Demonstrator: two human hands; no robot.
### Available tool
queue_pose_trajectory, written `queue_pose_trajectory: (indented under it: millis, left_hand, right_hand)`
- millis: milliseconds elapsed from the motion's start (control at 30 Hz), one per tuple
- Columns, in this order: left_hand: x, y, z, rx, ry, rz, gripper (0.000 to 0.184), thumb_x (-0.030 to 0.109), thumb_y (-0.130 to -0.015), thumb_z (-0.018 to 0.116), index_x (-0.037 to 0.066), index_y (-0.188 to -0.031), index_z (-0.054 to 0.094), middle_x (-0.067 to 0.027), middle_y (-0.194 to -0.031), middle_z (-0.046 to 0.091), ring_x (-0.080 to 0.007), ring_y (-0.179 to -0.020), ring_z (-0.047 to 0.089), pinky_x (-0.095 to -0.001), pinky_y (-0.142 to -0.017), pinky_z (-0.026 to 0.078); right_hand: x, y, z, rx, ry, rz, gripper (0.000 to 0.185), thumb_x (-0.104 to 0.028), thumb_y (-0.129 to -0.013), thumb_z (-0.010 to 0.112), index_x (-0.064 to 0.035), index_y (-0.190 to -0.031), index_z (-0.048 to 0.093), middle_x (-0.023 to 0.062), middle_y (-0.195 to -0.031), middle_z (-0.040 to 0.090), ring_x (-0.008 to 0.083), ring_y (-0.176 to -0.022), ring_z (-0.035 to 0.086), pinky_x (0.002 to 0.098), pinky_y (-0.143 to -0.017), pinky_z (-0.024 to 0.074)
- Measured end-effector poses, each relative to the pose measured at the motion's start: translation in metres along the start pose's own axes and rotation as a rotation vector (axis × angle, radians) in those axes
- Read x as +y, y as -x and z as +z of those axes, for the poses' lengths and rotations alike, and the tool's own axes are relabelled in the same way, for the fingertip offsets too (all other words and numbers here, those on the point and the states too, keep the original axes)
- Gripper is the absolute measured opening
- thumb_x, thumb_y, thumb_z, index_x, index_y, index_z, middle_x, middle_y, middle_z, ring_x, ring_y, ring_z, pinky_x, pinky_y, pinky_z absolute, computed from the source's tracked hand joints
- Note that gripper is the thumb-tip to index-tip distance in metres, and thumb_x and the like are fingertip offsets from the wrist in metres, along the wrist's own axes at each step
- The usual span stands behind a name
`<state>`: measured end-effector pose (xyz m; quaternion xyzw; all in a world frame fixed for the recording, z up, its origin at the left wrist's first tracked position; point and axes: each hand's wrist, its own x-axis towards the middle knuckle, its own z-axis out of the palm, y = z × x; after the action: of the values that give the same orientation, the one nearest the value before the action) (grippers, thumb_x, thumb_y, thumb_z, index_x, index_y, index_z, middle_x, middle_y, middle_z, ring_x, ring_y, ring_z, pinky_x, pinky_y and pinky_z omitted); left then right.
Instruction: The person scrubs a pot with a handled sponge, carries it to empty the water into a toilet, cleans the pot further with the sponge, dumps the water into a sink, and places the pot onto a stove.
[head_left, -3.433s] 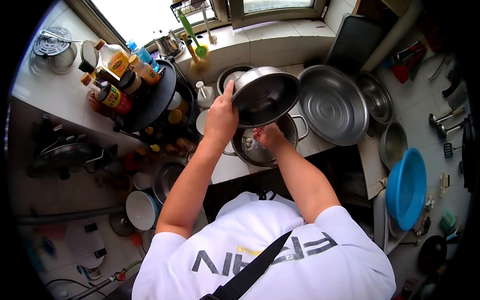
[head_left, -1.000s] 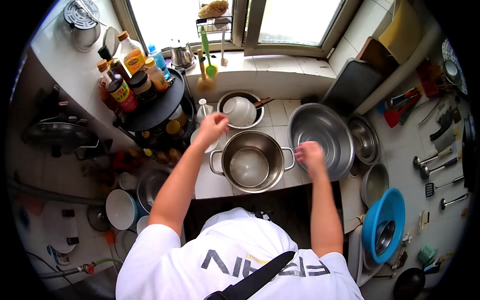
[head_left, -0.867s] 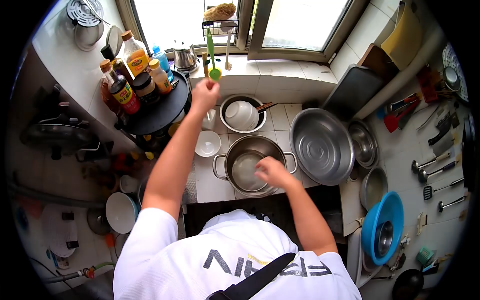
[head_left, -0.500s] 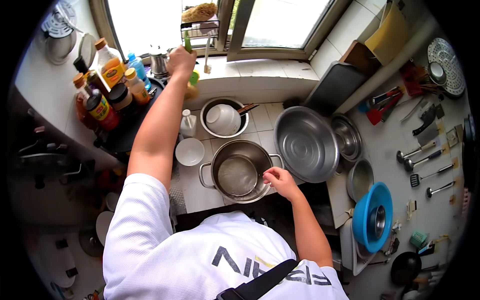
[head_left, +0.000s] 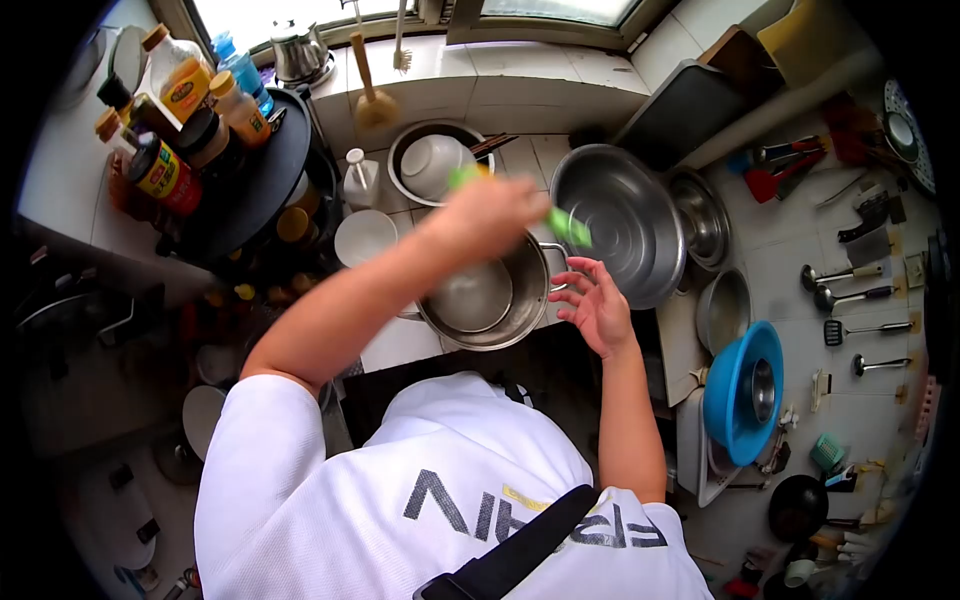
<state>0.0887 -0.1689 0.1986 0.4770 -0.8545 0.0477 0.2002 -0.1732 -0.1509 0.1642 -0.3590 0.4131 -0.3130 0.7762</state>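
Over the steel pot (head_left: pixel 535 290), my left hand (head_left: pixel 495 212) is closed round a green brush (head_left: pixel 570 228), slightly blurred by motion. One end of the brush points toward the large metal basin (head_left: pixel 625 215). My right hand (head_left: pixel 597 305) is beside the pot's right handle, palm turned up, fingers spread, nothing in it. The pot stands at the counter's front and has cloudy liquid or a round bottom showing inside, partly hidden by my left forearm. Behind it, a bowl (head_left: pixel 432 165) and chopsticks (head_left: pixel 492 146) rest in a white-rimmed basin (head_left: pixel 398 180).
A white bowl (head_left: pixel 365 238) and a pump bottle (head_left: pixel 361 180) stand left of the pot. Sauce bottles (head_left: pixel 168 178) crowd a black round shelf (head_left: pixel 270 170). On the right are a blue basin (head_left: pixel 715 395), a metal bowl (head_left: pixel 722 310) and hanging ladles (head_left: pixel 840 275).
My left hand took the green brush from the window rack and brought it down and right over the pot. My right hand moved right and up from the pot's rim, and its fingers opened.
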Motion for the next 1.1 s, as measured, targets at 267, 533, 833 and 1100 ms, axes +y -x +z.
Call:
queue_pose_trajectory:
  millis: [267, 533, 833, 1100]
  left_hand:
    - [0.077, 0.079, 0.098, -0.136, 0.436, -0.173, 0.039, 0.012, -0.073, 0.066, 0.006, -0.111, 0.059, -0.0116, -0.1, 0.057, -0.0279, -0.087, 0.062, -0.0373, -0.071, 0.052]
    - [0.025, 0.159, 0.077, 0.294, 0.052, -0.994, 0.038, 0.017, -0.076, 0.069, 0.005, -0.11, 0.057, -0.0139, -0.099, 0.057, -0.0308, -0.092, 0.057, -0.041, -0.078, 0.046]
    - [-0.008, 0.179, 0.115, 0.472, 1.743, -1.586, 0.018, 0.008, -0.081, 0.069, 0.006, -0.08, 0.05, 0.0038, -0.061, 0.041, -0.0076, -0.046, 0.032, -0.0261, -0.041, 0.029]
    - [0.003, 0.165, 0.124, 0.341, 0.962, -1.592, 0.031, 0.017, -0.072, 0.077, 0.003, -0.079, 0.05, -0.0004, -0.072, 0.047, -0.0107, -0.057, 0.042, -0.0291, -0.051, 0.037]
  right_hand:
    - [0.068, -0.021, -0.004, 0.005, 1.193, 0.027, 0.021, -0.014, -0.086, 0.056, -0.0006, -0.103, 0.054, 0.0154, -0.09, 0.065, 0.0264, -0.073, 0.064, 0.0377, -0.063, 0.0494]
    - [0.108, -0.046, 0.048, -0.195, 1.848, -0.363, 0.025, -0.011, -0.084, 0.049, -0.0041, -0.107, 0.057, 0.0202, -0.089, 0.061, 0.0387, -0.077, 0.065, 0.0471, -0.068, 0.0536]
    - [0.041, -0.055, 0.035, -0.14, 2.147, 0.061, 0.023, -0.012, -0.085, 0.049, -0.0024, -0.093, 0.069, 0.0211, -0.092, 0.068, 0.0353, -0.087, 0.067, 0.0447, -0.076, 0.0543]
    - [0.098, -0.086, 0.049, -0.089, 2.001, -0.491, 0.019, -0.011, -0.085, 0.05, -0.0037, -0.094, 0.065, 0.0189, -0.084, 0.064, 0.0357, -0.071, 0.067, 0.0442, -0.063, 0.0551]
